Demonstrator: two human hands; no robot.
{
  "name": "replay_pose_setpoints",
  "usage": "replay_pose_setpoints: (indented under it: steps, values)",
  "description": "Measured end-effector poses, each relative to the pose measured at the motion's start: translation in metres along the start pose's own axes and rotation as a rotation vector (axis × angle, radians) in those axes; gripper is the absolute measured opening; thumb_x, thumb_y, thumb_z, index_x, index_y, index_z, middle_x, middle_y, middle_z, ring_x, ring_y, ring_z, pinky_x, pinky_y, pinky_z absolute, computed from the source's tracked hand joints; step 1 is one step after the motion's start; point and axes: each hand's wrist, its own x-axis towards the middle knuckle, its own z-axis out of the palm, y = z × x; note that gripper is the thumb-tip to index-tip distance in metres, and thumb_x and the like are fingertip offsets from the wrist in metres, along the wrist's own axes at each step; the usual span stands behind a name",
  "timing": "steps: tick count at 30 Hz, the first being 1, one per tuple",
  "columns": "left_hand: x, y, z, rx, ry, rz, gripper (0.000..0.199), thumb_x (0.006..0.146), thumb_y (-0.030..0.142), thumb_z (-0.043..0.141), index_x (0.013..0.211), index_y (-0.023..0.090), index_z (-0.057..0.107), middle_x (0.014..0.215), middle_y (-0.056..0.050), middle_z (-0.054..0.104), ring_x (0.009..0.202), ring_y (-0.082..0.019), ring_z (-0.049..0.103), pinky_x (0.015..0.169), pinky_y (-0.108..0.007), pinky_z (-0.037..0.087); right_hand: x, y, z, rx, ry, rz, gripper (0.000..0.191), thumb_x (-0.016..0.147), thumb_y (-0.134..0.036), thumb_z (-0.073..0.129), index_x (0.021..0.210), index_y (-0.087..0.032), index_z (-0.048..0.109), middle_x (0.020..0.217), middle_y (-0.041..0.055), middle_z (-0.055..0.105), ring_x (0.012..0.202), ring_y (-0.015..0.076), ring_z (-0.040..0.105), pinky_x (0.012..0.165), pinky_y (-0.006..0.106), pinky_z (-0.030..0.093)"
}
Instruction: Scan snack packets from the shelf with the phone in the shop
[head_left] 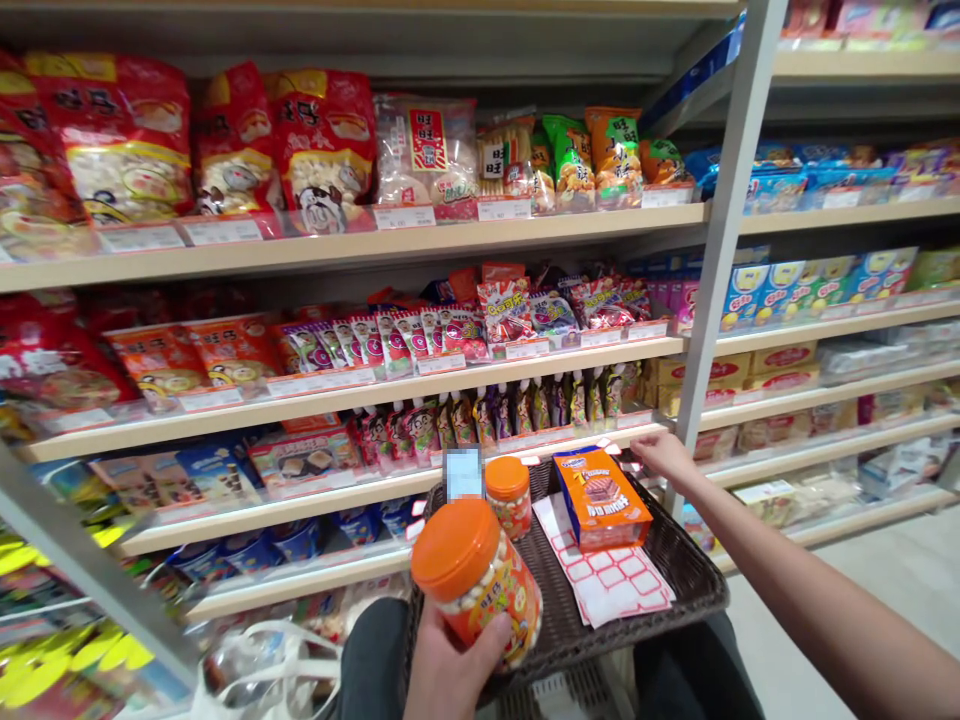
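A large clear jar with an orange lid (480,585) is wrapped by the fingers of my left hand (457,665), over the near left part of a dark woven tray (555,625). Behind it in the tray stands a smaller orange-lidded jar (509,500). An orange and blue box (604,500) lies at the right, partly on a white sheet with red outlines (600,570). My right hand (661,455) is over the tray's far right corner, near the shelf edge, its fingers drawn together; whether they hold anything is too small to tell.
Shelves of bagged snacks (322,150), small packets (420,335) and pouches (525,410) rise ahead. A grey post (724,230) stands beyond my right hand. At lower left is a white bag (262,670). My legs are under the tray.
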Motion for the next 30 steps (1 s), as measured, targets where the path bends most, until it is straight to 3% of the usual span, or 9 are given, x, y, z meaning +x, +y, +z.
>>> replay_pose_setpoints:
  steps: [4,12,17,22,24,27,30]
  values:
    - [0.008,-0.008,-0.002,0.138,0.074,0.123,0.072,0.042,0.029,0.092,0.108,0.017,0.067,0.099,-0.011,0.075,0.099,-0.035,0.068,0.097,-0.046,0.05,0.019,0.004,0.017,-0.028,-0.091,0.079,0.036,0.094,-0.037,0.062,0.124,-0.017,0.059,0.125,0.0078,0.061,0.106,0.0248,0.063,0.088,0.044,0.056]
    - [0.011,-0.022,-0.005,0.161,0.08,0.119,0.059,0.043,0.023,0.092,0.097,0.019,0.068,0.09,-0.01,0.073,0.106,-0.037,0.065,0.103,-0.048,0.046,0.036,0.007,0.032,-0.098,-0.137,0.167,0.035,0.094,-0.037,0.061,0.123,-0.017,0.059,0.125,0.008,0.061,0.106,0.024,0.064,0.088,0.044,0.056]
    - [0.01,-0.022,-0.007,0.152,0.062,0.119,0.053,0.045,0.021,0.091,0.092,0.019,0.068,0.089,-0.01,0.073,0.108,-0.038,0.065,0.103,-0.047,0.046,0.037,0.001,0.027,-0.157,-0.122,0.177,0.035,0.094,-0.036,0.061,0.124,-0.017,0.059,0.125,0.0092,0.061,0.106,0.0232,0.064,0.088,0.043,0.055]
    - [0.008,-0.017,-0.006,0.083,0.035,0.074,0.062,0.046,0.018,0.091,0.103,0.018,0.068,0.091,-0.009,0.074,0.111,-0.036,0.065,0.104,-0.044,0.047,0.027,-0.008,0.008,-0.204,-0.066,0.151,0.035,0.095,-0.036,0.06,0.124,-0.018,0.058,0.126,0.0086,0.061,0.105,0.0221,0.064,0.088,0.043,0.056]
    - [0.007,-0.014,-0.004,0.126,0.022,0.068,0.066,0.048,0.019,0.09,0.109,0.019,0.066,0.097,-0.01,0.074,0.112,-0.035,0.064,0.105,-0.044,0.046,0.02,-0.012,-0.003,-0.215,-0.027,0.128,0.028,0.093,-0.035,0.062,0.111,-0.013,0.065,0.115,0.0108,0.066,0.1,0.0235,0.065,0.086,0.041,0.055]
    - [0.002,-0.011,0.001,0.162,0.013,0.102,0.072,0.049,0.019,0.089,0.116,0.021,0.062,0.109,-0.011,0.073,0.116,-0.034,0.063,0.107,-0.044,0.044,0.003,-0.022,-0.018,-0.188,0.067,0.054,0.018,0.083,-0.028,0.067,0.072,-0.013,0.066,0.08,0.0122,0.069,0.086,0.0277,0.067,0.075,0.036,0.05]
    - [-0.004,-0.011,0.006,0.195,0.02,0.192,0.073,0.051,0.019,0.084,0.119,0.019,0.059,0.115,-0.011,0.07,0.112,-0.033,0.064,0.105,-0.045,0.046,-0.023,-0.037,-0.024,-0.074,0.156,-0.067,0.02,0.08,-0.031,0.06,0.064,-0.019,0.058,0.067,0.0073,0.065,0.073,0.024,0.064,0.063,0.031,0.045]
